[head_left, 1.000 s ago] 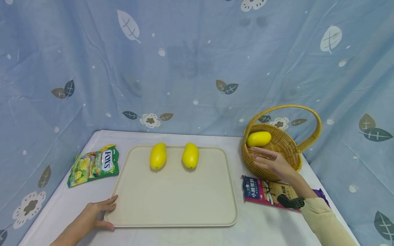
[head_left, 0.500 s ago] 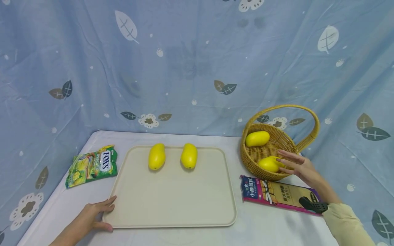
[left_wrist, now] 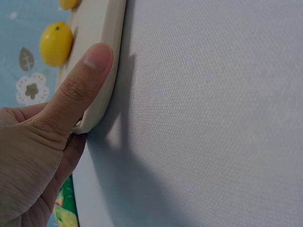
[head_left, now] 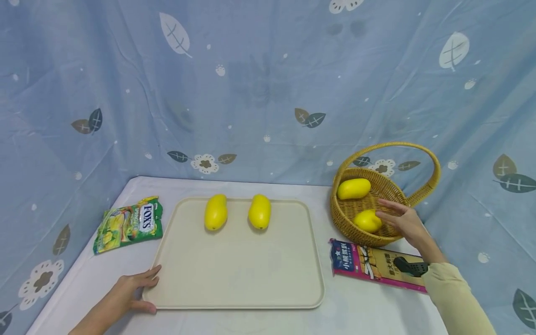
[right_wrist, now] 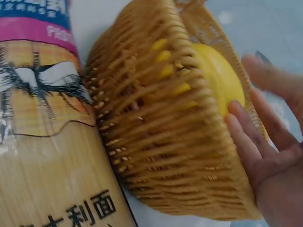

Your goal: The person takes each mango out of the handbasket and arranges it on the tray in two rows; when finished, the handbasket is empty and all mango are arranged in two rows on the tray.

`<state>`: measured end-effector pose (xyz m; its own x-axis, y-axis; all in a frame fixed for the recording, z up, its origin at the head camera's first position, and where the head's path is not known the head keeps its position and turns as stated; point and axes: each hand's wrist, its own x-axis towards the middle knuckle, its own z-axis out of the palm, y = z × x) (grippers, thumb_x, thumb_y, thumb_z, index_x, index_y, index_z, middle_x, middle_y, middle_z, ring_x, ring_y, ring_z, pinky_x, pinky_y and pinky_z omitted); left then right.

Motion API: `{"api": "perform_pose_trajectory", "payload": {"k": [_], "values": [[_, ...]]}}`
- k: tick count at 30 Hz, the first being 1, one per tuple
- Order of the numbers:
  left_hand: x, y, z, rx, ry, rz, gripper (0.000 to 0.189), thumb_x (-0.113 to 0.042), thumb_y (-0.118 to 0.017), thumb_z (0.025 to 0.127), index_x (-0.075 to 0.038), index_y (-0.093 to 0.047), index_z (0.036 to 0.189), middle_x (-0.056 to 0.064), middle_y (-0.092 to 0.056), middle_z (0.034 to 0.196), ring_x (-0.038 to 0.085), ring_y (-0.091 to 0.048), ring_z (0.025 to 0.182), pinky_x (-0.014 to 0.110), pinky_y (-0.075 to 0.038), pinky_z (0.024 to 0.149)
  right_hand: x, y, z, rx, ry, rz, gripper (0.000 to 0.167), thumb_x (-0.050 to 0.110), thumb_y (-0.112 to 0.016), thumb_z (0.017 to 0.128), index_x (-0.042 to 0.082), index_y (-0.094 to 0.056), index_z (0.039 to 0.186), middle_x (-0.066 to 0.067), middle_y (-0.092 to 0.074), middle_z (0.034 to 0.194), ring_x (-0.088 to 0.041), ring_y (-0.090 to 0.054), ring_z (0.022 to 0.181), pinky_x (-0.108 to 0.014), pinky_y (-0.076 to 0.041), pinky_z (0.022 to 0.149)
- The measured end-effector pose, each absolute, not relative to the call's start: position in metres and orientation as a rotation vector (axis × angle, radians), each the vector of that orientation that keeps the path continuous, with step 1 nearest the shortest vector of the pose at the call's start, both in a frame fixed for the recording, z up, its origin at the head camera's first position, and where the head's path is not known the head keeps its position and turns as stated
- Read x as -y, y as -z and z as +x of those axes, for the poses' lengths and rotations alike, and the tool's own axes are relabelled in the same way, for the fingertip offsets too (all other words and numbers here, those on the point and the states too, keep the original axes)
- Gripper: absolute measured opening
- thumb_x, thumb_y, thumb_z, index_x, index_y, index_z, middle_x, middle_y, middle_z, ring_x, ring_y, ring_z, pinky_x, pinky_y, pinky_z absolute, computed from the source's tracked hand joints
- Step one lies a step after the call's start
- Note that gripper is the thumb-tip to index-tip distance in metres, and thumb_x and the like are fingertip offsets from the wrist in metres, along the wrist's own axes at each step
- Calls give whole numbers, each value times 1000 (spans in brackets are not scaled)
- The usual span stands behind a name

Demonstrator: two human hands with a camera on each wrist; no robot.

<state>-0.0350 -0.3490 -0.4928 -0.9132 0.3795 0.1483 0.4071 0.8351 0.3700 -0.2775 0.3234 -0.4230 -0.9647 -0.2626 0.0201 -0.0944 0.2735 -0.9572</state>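
Observation:
My left hand [head_left: 125, 295] grips the near left corner of the beige tray [head_left: 238, 274]. In the left wrist view its thumb [left_wrist: 87, 71] lies along the tray's side, fingers round the corner. Two yellow mangoes [head_left: 216, 213] lie side by side near the tray's far edge. At the right stands a wicker basket [head_left: 378, 241] with two more: one mango [head_left: 354, 189] at the back, another mango [head_left: 367, 221] near the front. My right hand [head_left: 408, 225] is over the basket's right rim, fingers extended and loosely bent, fingertips right at the front mango's side.
A pack of spaghetti [head_left: 381, 267] lies in front of the basket, partly under my right wrist. Left of the tray is a green candy bag [head_left: 127, 224]. The basket's tall handle [head_left: 393, 144] arches above it, and a blue patterned curtain [head_left: 251, 93] hangs behind the white table.
My right hand has drawn rightward from over the basket's front to its right side, uncovering the front mango, which has since turned slightly. My left hand stays at the tray corner.

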Motion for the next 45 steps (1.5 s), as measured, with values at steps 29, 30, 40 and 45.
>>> {"api": "perform_pose_trajectory", "payload": {"k": [29,30,40,45], "values": [[350,501,-36,2781,777,-739,66,-43,-79,57,8,-70,97,-22,-30,135,3,-50,112,-4,-32,86,-318,425,-295,-2570,1369,-115,67,7,-69,88,-10,-33,142,-33,-7,154,-53,-19,135,-57,-32,105],[350,501,-36,2781,779,-742,66,-43,-79,57,8,-70,97,-23,-29,135,3,-50,112,-4,-32,86,-317,426,-296,-2574,1379,-110,67,8,-70,88,-9,-33,142,-31,-7,154,-52,-20,136,-55,-33,105],[350,499,-35,2826,749,-712,67,-45,-78,58,7,-70,100,-25,-27,136,4,-50,113,2,-41,84,-304,433,-304,-2546,1451,8,68,15,-70,88,-7,-34,142,-31,0,155,-50,-7,140,-57,-25,110],[350,498,-35,2842,751,-696,68,-45,-78,58,8,-70,100,-23,-29,136,5,-50,113,4,-43,83,-297,436,-306,-2456,1547,54,69,16,-67,91,-3,-30,145,-27,-10,156,-45,-16,140,-51,-34,108]]}}
